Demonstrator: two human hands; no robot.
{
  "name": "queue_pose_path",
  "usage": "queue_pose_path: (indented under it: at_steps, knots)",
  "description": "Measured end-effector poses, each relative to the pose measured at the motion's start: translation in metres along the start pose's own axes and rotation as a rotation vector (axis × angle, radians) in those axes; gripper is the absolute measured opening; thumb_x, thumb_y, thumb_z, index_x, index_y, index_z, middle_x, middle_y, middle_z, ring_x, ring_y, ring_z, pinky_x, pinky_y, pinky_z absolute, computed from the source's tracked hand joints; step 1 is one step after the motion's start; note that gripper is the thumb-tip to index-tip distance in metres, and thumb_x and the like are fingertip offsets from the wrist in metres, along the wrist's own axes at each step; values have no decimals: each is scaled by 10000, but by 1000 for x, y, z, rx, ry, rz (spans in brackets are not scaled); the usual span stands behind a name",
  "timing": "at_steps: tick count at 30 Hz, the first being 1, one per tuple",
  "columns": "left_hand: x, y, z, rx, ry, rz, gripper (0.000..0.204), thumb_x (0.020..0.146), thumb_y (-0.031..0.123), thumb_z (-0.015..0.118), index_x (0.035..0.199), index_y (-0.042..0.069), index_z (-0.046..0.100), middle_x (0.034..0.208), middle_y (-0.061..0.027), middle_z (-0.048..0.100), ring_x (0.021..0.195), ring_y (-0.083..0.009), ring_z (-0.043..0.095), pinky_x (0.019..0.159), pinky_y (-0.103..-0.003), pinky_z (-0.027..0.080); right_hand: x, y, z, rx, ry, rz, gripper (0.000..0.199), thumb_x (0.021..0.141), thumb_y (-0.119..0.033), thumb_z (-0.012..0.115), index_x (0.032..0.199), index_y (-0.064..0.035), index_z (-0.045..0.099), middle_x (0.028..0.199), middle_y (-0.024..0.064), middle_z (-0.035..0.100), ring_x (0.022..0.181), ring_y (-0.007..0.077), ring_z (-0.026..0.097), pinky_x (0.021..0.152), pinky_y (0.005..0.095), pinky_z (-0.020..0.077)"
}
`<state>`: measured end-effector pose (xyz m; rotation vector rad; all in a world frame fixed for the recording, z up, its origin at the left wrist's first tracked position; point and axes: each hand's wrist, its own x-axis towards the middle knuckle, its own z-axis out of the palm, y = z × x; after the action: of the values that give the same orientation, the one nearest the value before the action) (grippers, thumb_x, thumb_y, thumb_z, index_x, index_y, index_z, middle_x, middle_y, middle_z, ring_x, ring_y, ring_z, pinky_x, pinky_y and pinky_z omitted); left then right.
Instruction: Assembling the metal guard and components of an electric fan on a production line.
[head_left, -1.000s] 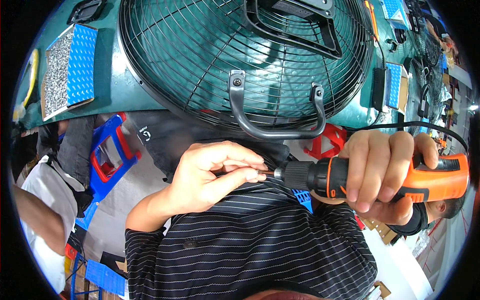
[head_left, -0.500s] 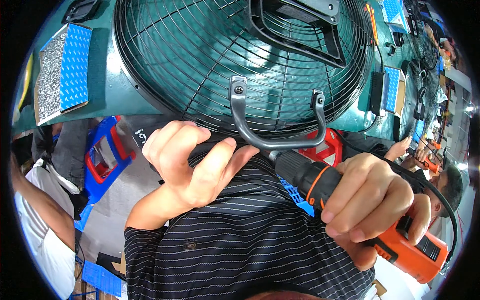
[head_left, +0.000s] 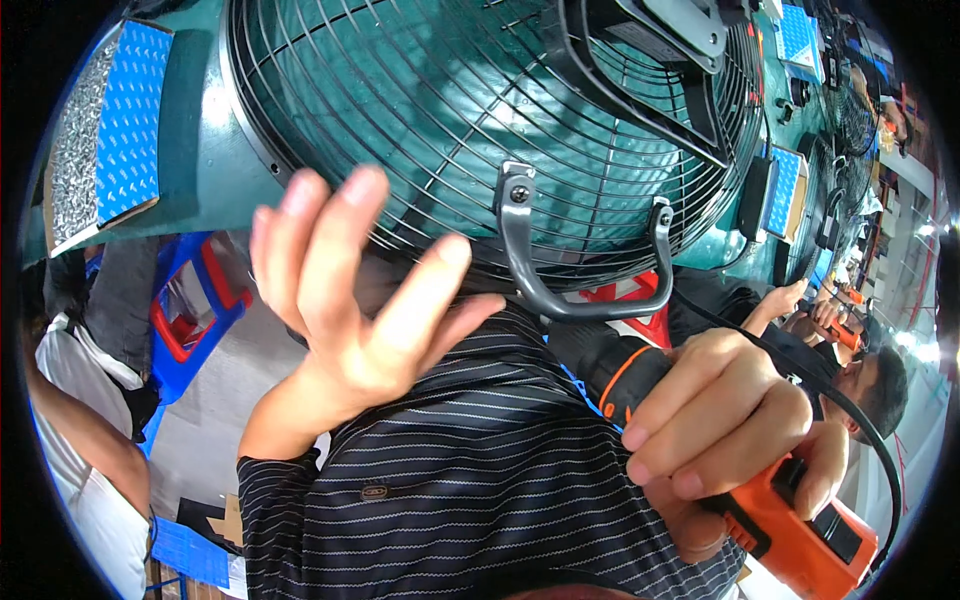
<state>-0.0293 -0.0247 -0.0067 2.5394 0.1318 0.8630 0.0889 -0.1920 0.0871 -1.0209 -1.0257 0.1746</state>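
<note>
A round black wire fan guard (head_left: 420,200) lies on the green tabletop, with a dark curved carry handle (head_left: 585,305) screwed to its near side and a black bracket (head_left: 640,100) across it. My left hand (head_left: 350,290) is raised at the guard's near left rim, fingers spread, holding nothing. In my right hand (head_left: 720,410) is an orange and black power screwdriver (head_left: 800,530), gripped round its body. Its black nose points left and up, and the tip is hidden behind the handle's lower bend.
A blue and white box of small metal screws (head_left: 130,120) stands on the table at the left. Blue and red plastic stools (head_left: 205,300) are below the edge. A black cable runs from the screwdriver. Co-workers sit on both sides, one at right holding an orange tool (head_left: 848,335).
My left hand has opened from curled fingers to spread ones and risen slightly. The guard and handle appear shifted right in view. My right hand still holds the screwdriver, slightly lower left.
</note>
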Motion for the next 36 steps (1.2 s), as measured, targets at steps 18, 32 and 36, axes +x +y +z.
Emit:
queue_pose_path:
  at_steps: [18,32,36]
  knots:
    - [8,-27,-8,-133,-149,-5,672,652,458,842,1240,191,655,1414,-219,499,1327,-445,399,1127,-573,281,13,-6,4,-100,-194,209,574,794,-95,767,1283,-49,470,803,70,620,551,171,632,549,286,566]
    - [24,-59,-17,-317,67,-66,936,758,571,779,1392,-43,466,1479,-257,412,1379,-393,390,1148,-481,278,24,-18,-47,396,-112,234,680,694,-63,862,1296,-27,547,808,51,597,628,133,614,591,263,569]
    - [51,-82,-9,-713,124,-402,610,960,232,621,1443,-65,394,1486,-191,422,1408,-290,376,1191,-430,221,1,-55,-74,298,319,236,595,794,-62,763,1321,8,495,927,52,490,723,120,510,650,248,490]
